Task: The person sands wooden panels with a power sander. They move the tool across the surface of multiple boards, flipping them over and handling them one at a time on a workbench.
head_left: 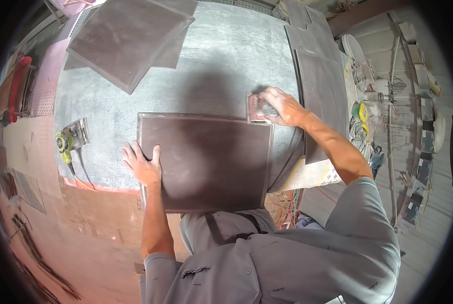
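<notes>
A dark brown rectangular panel (206, 159) with a raised rim lies in front of me, its near edge close against my body. My left hand (144, 164) rests flat over the panel's left edge, fingers spread, some of them reaching past it onto the grey table cover. At the far right corner my right hand (282, 105) grips a reddish, square-faced sanding block (254, 109). The block is tilted, with one side at the panel's corner; my fingers hide part of it.
A green power sander (67, 141) with a cord sits left on the grey covered table (236, 38). Stacked brown panels (127, 40) lie at the far left, more panels (325, 91) along the right edge. Beyond them stands a cluttered shelf with a yellow-green roll (359, 111).
</notes>
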### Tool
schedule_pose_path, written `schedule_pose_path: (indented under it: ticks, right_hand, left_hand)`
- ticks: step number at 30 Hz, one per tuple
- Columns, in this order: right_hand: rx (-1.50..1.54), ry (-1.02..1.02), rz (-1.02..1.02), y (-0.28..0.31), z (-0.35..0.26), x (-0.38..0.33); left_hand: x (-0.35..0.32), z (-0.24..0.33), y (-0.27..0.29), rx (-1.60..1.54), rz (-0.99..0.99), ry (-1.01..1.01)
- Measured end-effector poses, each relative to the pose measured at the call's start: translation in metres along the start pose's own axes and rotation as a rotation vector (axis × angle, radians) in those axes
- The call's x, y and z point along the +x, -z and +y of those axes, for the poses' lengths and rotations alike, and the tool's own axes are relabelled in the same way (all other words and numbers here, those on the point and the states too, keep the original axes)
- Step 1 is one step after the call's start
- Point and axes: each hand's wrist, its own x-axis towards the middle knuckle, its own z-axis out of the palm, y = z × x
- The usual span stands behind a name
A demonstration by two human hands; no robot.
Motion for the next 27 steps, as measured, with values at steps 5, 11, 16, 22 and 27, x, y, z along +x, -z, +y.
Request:
schedule_pose_path:
  ticks: [5, 11, 16, 22, 27]
  right_hand:
    - [-0.031, -0.13, -0.071, 0.012, 0.022, -0.047]
    - [-0.097, -0.088, -0.09, -0.011, -0.036, 0.046]
    - [-0.054, -0.053, 0.032, -0.055, -0.107, 0.159]
    - [-0.059, -0.037, 0.157, -0.098, -0.174, 0.266]
    - [-0.089, -0.057, 0.164, -0.109, -0.204, 0.314]
  left_hand:
    - [-0.002, 0.004, 0.0, 0.049, -0.039, 0.03]
    - [0.0, 0.008, 0.005, 0.055, -0.02, 0.0]
    - [0.003, 0.008, 0.006, 0.017, -0.008, 0.002]
    - [0.006, 0.012, 0.016, -0.057, -0.031, 0.047]
    - [0.009, 0.013, 0.018, -0.09, -0.039, 0.062]
